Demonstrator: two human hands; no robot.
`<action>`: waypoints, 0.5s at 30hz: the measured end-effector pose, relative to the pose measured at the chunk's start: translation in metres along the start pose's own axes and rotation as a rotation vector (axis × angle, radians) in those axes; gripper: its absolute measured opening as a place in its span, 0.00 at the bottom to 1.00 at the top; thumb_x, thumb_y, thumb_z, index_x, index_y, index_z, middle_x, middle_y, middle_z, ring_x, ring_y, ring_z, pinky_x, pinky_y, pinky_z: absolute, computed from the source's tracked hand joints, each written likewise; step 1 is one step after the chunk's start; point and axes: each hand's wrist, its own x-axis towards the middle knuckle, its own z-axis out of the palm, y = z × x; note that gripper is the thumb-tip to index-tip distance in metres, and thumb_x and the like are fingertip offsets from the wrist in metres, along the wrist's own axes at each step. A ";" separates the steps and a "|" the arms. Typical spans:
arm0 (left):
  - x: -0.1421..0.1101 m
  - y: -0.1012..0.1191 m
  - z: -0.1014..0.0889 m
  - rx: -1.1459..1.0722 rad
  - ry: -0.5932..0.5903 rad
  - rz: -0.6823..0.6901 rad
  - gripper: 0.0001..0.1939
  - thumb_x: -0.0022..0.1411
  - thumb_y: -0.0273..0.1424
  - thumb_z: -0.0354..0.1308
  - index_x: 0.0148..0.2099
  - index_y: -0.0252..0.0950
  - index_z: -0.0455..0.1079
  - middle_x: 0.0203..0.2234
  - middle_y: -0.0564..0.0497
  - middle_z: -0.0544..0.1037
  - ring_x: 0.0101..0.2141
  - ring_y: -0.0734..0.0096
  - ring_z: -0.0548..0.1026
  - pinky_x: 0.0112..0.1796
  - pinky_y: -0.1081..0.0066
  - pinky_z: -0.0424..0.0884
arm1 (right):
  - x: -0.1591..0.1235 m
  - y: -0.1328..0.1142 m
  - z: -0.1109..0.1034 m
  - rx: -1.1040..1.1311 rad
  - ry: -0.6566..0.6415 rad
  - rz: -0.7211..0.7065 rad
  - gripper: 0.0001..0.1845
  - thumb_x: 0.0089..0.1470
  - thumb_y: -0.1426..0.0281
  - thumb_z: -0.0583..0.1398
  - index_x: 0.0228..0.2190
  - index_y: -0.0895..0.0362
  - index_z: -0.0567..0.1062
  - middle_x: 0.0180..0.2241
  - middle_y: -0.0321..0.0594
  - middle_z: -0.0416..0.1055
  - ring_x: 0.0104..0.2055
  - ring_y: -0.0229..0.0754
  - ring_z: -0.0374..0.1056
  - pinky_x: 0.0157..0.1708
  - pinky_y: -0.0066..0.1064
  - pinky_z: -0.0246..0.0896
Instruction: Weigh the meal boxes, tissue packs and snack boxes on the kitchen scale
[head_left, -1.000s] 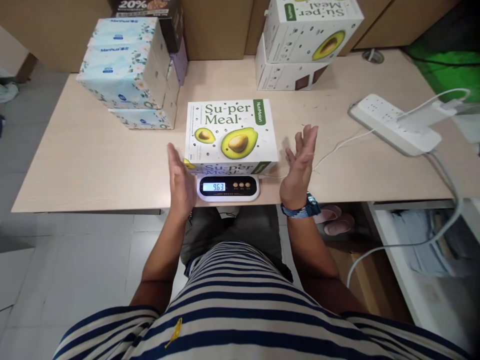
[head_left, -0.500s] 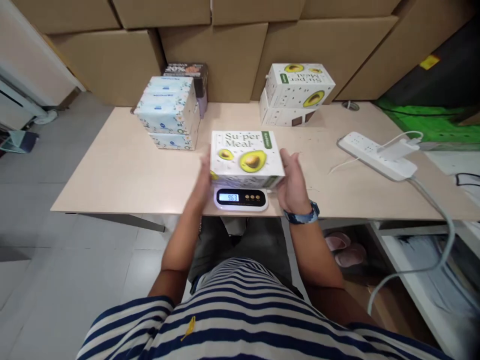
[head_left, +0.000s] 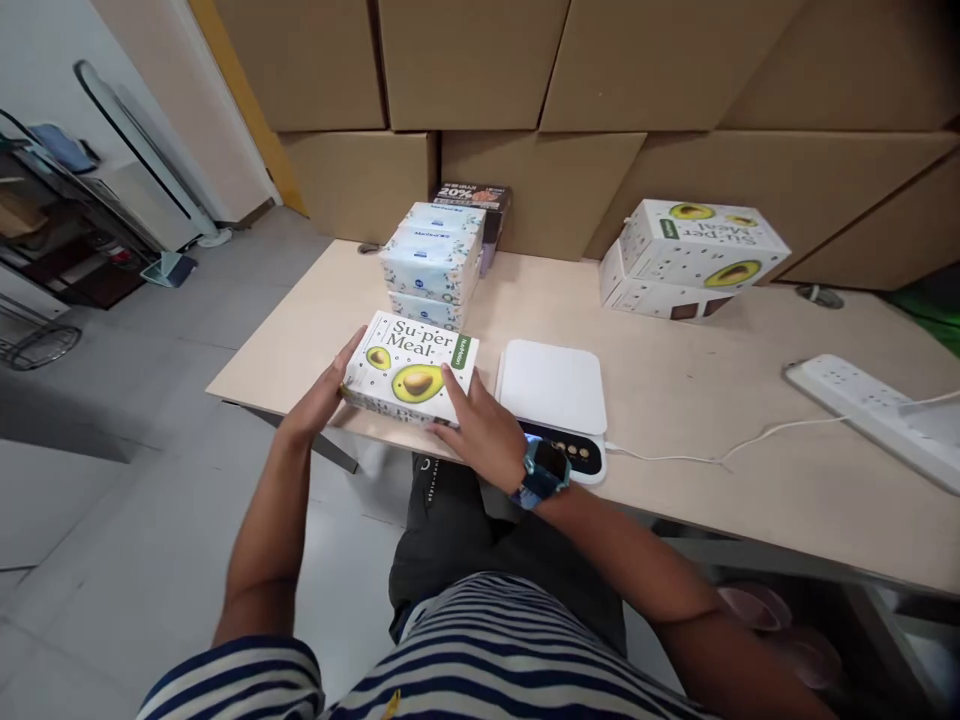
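Note:
A white Su-per Meal box (head_left: 409,365) with avocado pictures is held between both hands at the table's front edge, left of the scale. My left hand (head_left: 324,392) grips its left end. My right hand (head_left: 480,425) wraps its right end, the thumb lying over the top face. Just right of that hand is a white digital scale (head_left: 553,385) with nothing on its plate; its display is partly covered by my watch and wrist. I cannot tell whether the box touches the table.
Tissue packs (head_left: 431,255) stand stacked behind the box, with a dark carton (head_left: 491,200) beyond. Two more Su-per Meal boxes (head_left: 694,250) are stacked at the back right. A power strip (head_left: 870,410) lies at right, a white cable (head_left: 675,458) running to the scale. Cardboard boxes (head_left: 525,170) wall the back.
Both hands have lifted the Su-per Meal box off the scale and carried it left, in front of the tissue packs. The scale's plate is now uncovered. My view has turned left.

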 end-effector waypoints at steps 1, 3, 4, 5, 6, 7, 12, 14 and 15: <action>0.008 -0.004 -0.010 0.002 -0.017 -0.037 0.50 0.63 0.68 0.62 0.78 0.49 0.65 0.79 0.44 0.60 0.81 0.34 0.51 0.78 0.31 0.45 | 0.008 -0.003 -0.002 -0.065 -0.028 0.006 0.48 0.68 0.51 0.64 0.78 0.58 0.57 0.75 0.72 0.54 0.73 0.73 0.65 0.62 0.61 0.76; 0.020 -0.010 -0.022 -0.028 -0.054 -0.119 0.51 0.62 0.62 0.69 0.79 0.49 0.62 0.77 0.40 0.65 0.79 0.32 0.56 0.76 0.28 0.49 | 0.020 -0.006 -0.010 -0.163 -0.060 0.030 0.46 0.69 0.53 0.63 0.78 0.57 0.58 0.73 0.72 0.59 0.66 0.70 0.73 0.55 0.55 0.79; 0.025 -0.012 -0.025 -0.042 -0.063 -0.157 0.52 0.62 0.58 0.71 0.81 0.49 0.58 0.76 0.38 0.67 0.78 0.32 0.59 0.76 0.28 0.52 | 0.025 -0.008 -0.014 -0.198 -0.071 0.045 0.44 0.70 0.54 0.63 0.78 0.57 0.59 0.71 0.70 0.62 0.62 0.67 0.75 0.53 0.52 0.79; 0.030 -0.012 -0.027 -0.042 -0.060 -0.186 0.54 0.62 0.56 0.72 0.82 0.48 0.55 0.75 0.37 0.68 0.77 0.32 0.61 0.76 0.29 0.54 | 0.029 -0.009 -0.017 -0.224 -0.082 0.062 0.43 0.70 0.55 0.62 0.78 0.56 0.59 0.69 0.69 0.66 0.59 0.65 0.76 0.51 0.50 0.79; 0.034 -0.012 -0.027 -0.026 -0.043 -0.202 0.56 0.62 0.53 0.73 0.83 0.46 0.53 0.75 0.36 0.68 0.77 0.32 0.62 0.76 0.30 0.55 | 0.033 -0.010 -0.019 -0.242 -0.093 0.081 0.43 0.71 0.56 0.61 0.78 0.56 0.59 0.67 0.67 0.70 0.56 0.63 0.77 0.49 0.48 0.78; 0.037 -0.012 -0.027 0.003 -0.017 -0.203 0.57 0.62 0.52 0.75 0.83 0.43 0.52 0.75 0.36 0.67 0.78 0.32 0.60 0.77 0.31 0.54 | 0.037 -0.012 -0.020 -0.253 -0.106 0.106 0.43 0.71 0.57 0.60 0.79 0.57 0.57 0.63 0.66 0.74 0.53 0.61 0.77 0.48 0.47 0.77; 0.046 -0.019 -0.021 0.060 0.099 -0.151 0.49 0.66 0.53 0.70 0.81 0.46 0.58 0.76 0.43 0.67 0.79 0.36 0.58 0.79 0.34 0.51 | 0.029 -0.033 -0.040 -0.182 -0.139 0.167 0.46 0.74 0.55 0.56 0.81 0.58 0.44 0.54 0.59 0.81 0.50 0.57 0.78 0.49 0.47 0.77; 0.046 -0.021 -0.017 0.118 0.122 -0.093 0.40 0.72 0.54 0.62 0.80 0.52 0.60 0.73 0.48 0.73 0.78 0.34 0.61 0.78 0.27 0.53 | 0.010 -0.035 -0.063 -0.045 -0.038 0.093 0.44 0.75 0.50 0.54 0.81 0.53 0.49 0.60 0.54 0.79 0.53 0.55 0.79 0.50 0.47 0.78; 0.046 -0.020 -0.015 0.182 0.138 -0.029 0.34 0.74 0.53 0.58 0.78 0.54 0.63 0.72 0.51 0.74 0.78 0.32 0.60 0.78 0.23 0.49 | -0.003 -0.031 -0.077 0.052 0.049 0.058 0.43 0.75 0.47 0.53 0.80 0.51 0.54 0.62 0.52 0.78 0.55 0.54 0.79 0.52 0.48 0.79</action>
